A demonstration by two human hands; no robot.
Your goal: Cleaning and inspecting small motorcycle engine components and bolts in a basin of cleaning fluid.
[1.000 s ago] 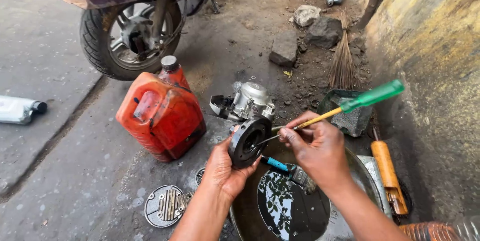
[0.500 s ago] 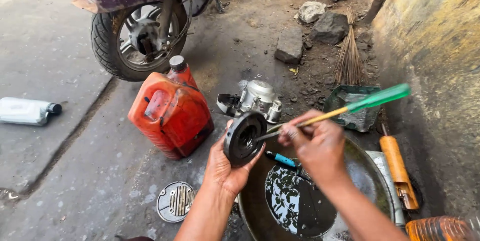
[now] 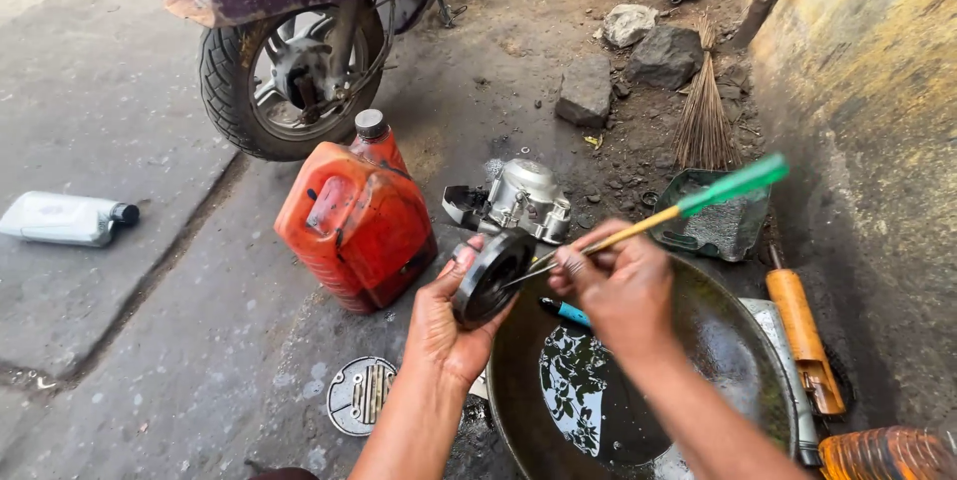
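Note:
My left hand (image 3: pixel 447 325) grips a round black metal part (image 3: pixel 490 276), held on edge above the rim of a wide dark pan (image 3: pixel 743 340) that holds a dark liquid. My right hand (image 3: pixel 616 286) pinches a thin brush with a green handle (image 3: pixel 698 199); its tip touches the face of the black part. A blue-handled tool (image 3: pixel 563 312) lies inside the pan under my hands. Behind the part stands a silver engine piece (image 3: pixel 523 199) on the ground.
An orange-red jerrycan (image 3: pixel 354 216) stands left of my hands, with a scooter's rear wheel (image 3: pixel 289 76) behind it. A round slotted metal cover (image 3: pixel 359 395) lies on the ground. Right: a green tray (image 3: pixel 713 221), a broom (image 3: pixel 703 116), an orange-handled tool (image 3: pixel 802 330), a wall. A white bottle (image 3: pixel 65 218) lies far left.
Both hands stay on the part and brush over the pan, the brush shifting slightly against the part. The view has drifted, so the scene sits further right and lower than before.

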